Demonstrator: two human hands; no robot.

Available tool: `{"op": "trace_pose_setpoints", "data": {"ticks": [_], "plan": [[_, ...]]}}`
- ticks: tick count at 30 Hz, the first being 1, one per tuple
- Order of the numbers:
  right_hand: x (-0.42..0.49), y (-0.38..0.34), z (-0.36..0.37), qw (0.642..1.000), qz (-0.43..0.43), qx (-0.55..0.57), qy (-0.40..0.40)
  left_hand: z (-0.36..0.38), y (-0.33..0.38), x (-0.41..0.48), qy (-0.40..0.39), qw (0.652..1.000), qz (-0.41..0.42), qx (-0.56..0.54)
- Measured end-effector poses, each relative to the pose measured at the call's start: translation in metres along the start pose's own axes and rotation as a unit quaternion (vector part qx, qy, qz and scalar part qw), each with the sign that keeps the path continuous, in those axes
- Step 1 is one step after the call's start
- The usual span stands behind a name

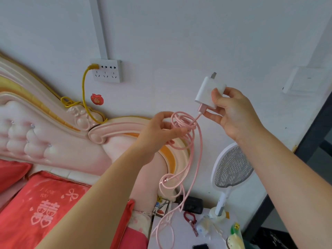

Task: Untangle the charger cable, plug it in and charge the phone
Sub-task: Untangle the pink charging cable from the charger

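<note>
My right hand (231,112) grips a white charger plug (209,92) held up in front of the wall, its metal prongs pointing up. A pink braided cable (195,155) runs from the plug's pink connector into a tangle of loops. My left hand (161,128) pinches those loops just left of the plug. The rest of the cable hangs down in loose curls onto the white bedside table (179,229). A white wall socket strip (107,71) sits up and to the left, with a yellow cable (83,87) plugged into its left end. A dark phone (200,246) shows at the bottom edge.
A pink and gold padded headboard (53,123) and red pillows (41,203) fill the left. On the table stand an electric fly swatter (231,169), a black box (193,203), a red clip and small bottles. A white switch box (305,81) is on the wall at right.
</note>
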State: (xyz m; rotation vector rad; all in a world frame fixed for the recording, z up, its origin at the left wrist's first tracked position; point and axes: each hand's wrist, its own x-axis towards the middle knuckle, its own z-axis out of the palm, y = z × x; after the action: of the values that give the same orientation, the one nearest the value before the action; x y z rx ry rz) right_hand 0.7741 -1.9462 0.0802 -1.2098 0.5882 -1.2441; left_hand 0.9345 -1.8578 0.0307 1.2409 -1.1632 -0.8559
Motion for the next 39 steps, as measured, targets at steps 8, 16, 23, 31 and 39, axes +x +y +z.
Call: {"op": "trace_pose_setpoints", "data": {"ticks": [8, 16, 23, 31, 39], "plan": [[0.003, -0.001, -0.012, 1.000, 0.006, 0.006, 0.017, -0.005, 0.001, 0.003, 0.025, 0.999, -0.021, -0.028], [-0.003, 0.005, 0.003, 0.998, 0.011, -0.029, -0.048, 0.009, 0.012, 0.004, -0.057, 0.994, -0.019, 0.092], [-0.011, 0.008, 0.006, 0.993, -0.014, -0.088, -0.074, 0.006, 0.004, 0.012, 0.060, 0.989, 0.003, 0.137], [-0.011, 0.008, 0.005, 0.990, -0.038, -0.125, -0.055, 0.002, 0.000, 0.013, 0.166, 0.972, 0.017, 0.162], [-0.008, 0.010, -0.006, 0.990, -0.034, -0.137, -0.030, -0.012, 0.004, 0.008, 0.102, 0.991, -0.042, 0.073]]}}
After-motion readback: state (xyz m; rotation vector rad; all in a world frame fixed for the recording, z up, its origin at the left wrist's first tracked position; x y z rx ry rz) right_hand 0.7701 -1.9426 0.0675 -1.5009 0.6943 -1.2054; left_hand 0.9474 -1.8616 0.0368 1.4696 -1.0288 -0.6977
